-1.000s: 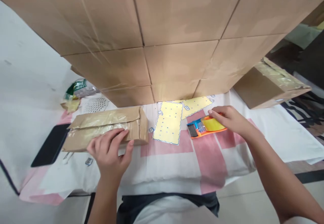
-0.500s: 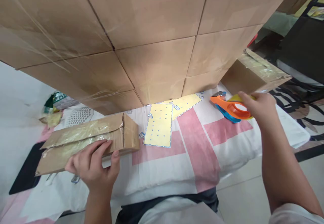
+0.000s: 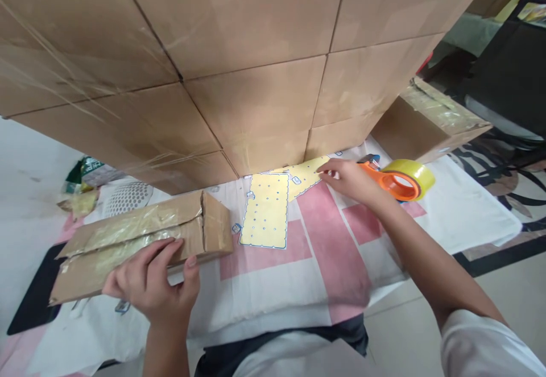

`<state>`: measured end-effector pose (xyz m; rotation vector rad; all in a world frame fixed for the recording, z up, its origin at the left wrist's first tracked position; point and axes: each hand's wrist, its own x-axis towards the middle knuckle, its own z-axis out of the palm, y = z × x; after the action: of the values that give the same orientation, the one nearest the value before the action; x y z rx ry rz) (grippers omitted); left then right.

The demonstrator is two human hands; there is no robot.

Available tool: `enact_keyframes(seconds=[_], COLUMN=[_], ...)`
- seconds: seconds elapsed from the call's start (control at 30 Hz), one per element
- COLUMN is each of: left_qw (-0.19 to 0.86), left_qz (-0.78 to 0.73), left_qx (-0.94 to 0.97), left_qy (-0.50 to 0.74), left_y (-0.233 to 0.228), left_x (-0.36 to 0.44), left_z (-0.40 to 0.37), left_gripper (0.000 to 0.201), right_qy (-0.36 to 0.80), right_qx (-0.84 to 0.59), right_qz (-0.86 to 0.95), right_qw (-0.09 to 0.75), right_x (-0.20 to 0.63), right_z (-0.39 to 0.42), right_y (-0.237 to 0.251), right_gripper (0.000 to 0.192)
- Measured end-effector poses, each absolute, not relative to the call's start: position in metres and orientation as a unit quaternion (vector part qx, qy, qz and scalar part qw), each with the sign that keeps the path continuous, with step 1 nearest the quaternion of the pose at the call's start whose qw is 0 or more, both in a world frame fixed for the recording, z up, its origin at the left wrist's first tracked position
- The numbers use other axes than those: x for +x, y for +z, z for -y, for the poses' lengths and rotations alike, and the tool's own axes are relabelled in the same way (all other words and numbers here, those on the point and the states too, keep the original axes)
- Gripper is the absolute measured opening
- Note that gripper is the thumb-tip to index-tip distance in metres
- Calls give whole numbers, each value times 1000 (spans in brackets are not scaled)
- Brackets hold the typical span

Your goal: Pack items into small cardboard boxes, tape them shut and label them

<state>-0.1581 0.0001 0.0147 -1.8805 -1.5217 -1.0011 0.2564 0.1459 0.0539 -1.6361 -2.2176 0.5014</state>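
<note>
My left hand (image 3: 156,280) grips the near side of a taped cardboard box (image 3: 140,218), its fingers curved over the top and its thumb at the front. Clear tape runs along the seam of the box. My right hand (image 3: 341,177) is over the cloth beside a yellow patterned patch (image 3: 305,178), fingers loosely bent with a gap at the thumb and nothing seen in them. Behind that wrist lies an orange tape dispenser (image 3: 398,186) with a roll of yellow tape (image 3: 420,178); the forearm partly covers it.
A tall stack of cardboard boxes (image 3: 260,98) stands along the back. Another box (image 3: 430,121) sits at the right rear, near a black chair (image 3: 499,75). A dark flat object (image 3: 32,291) and a green packet (image 3: 96,169) lie left. The pink and white cloth (image 3: 341,263) covers the table.
My right hand has let go of the tape dispenser and moved left over the cloth. The dispenser now lies on the table. My left hand stays on the box.
</note>
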Motion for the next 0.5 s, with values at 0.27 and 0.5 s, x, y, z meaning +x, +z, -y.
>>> enact_keyframes(seconds=[0.27, 0.5], left_qw=[271, 271], left_qz=[560, 570], left_qx=[-684, -674], left_qy=[-381, -385], left_y=[12, 10], left_x=[-155, -156], left_z=[0, 0], left_gripper=[37, 33], right_qy=[180, 150], right_qx=[-544, -565], right_qz=[816, 806], right_qw=[79, 94], right_x=[202, 204], right_z=[-181, -177], right_y=[9, 3], right_gripper=[24, 21])
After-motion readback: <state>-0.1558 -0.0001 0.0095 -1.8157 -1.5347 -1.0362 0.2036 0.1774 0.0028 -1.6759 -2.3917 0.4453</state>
